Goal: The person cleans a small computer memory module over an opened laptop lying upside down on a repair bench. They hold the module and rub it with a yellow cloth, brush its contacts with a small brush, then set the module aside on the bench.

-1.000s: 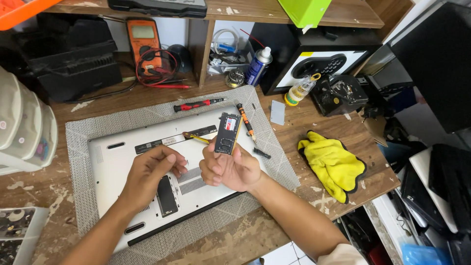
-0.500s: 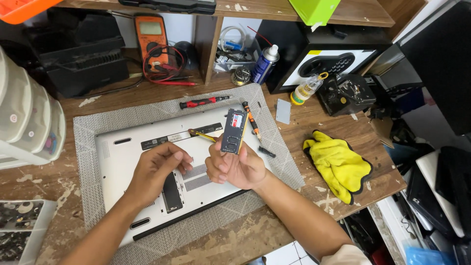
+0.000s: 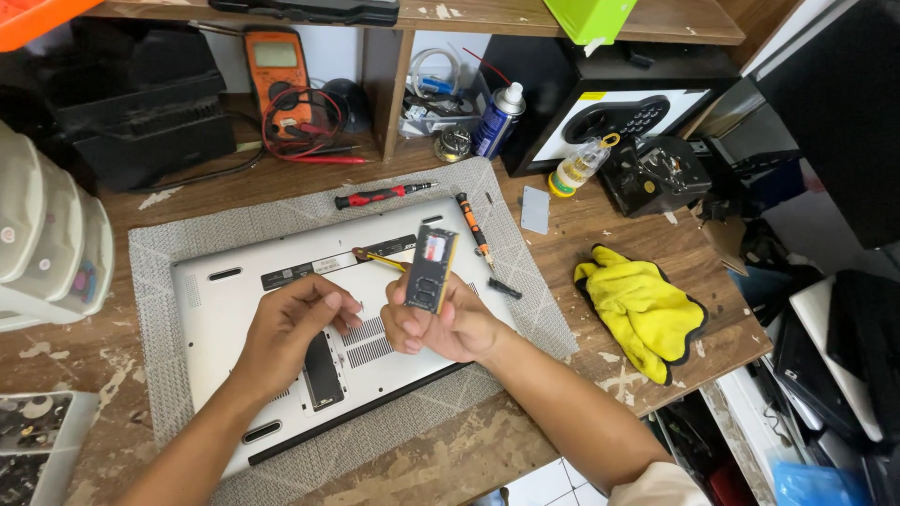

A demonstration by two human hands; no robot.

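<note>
Left hand [image 3: 291, 337] rests loosely curled, holding nothing, on the upturned silver plastic laptop base [image 3: 234, 309]. Right hand [image 3: 450, 323] pinches a slim green memory module [image 3: 431, 270] upright just above the laptop. Crumpled yellow cloth [image 3: 647, 309] lies well right.

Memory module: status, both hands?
Right hand holds memory module upright. Left hand empty, on upturned laptop. Nothing in the way.
</note>
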